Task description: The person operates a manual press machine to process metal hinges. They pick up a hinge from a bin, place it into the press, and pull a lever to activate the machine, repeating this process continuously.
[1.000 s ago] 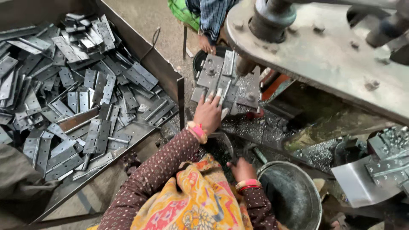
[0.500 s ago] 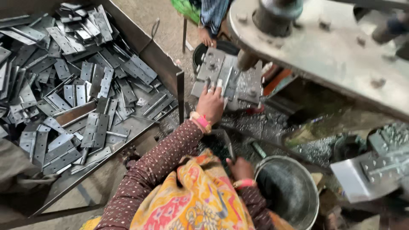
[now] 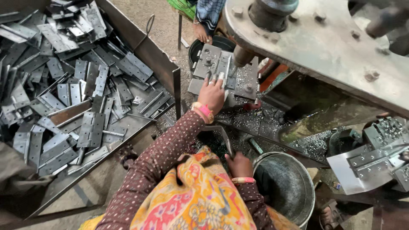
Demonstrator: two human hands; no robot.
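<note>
My left hand (image 3: 211, 94) lies palm down on the die block (image 3: 223, 72) of the press, fingers narrow and pressed together over a pale metal strip (image 3: 222, 80) that stands at twelve o'clock from my knuckles. The strip sits in the block's middle channel, just below the ram (image 3: 243, 55), which hangs at one o'clock from my hand. Whether my fingers pinch the strip or only press it I cannot tell.

My right hand (image 3: 239, 165) is low, at five o'clock from the left, curled shut around the near end of a thin metal rod (image 3: 225, 138) that runs up toward eleven o'clock. Just beside that hand, at three o'clock, stands a steel bucket (image 3: 286, 187).

At nine o'clock from the block a big tray (image 3: 147, 53) holds a heap of grey hinge plates (image 3: 85, 93). Metal chips (image 3: 264, 121) litter the bed at four o'clock from my left hand. Beyond the block, at twelve o'clock, another person's hand (image 3: 201, 33) shows by a dark tub (image 3: 208, 44).
</note>
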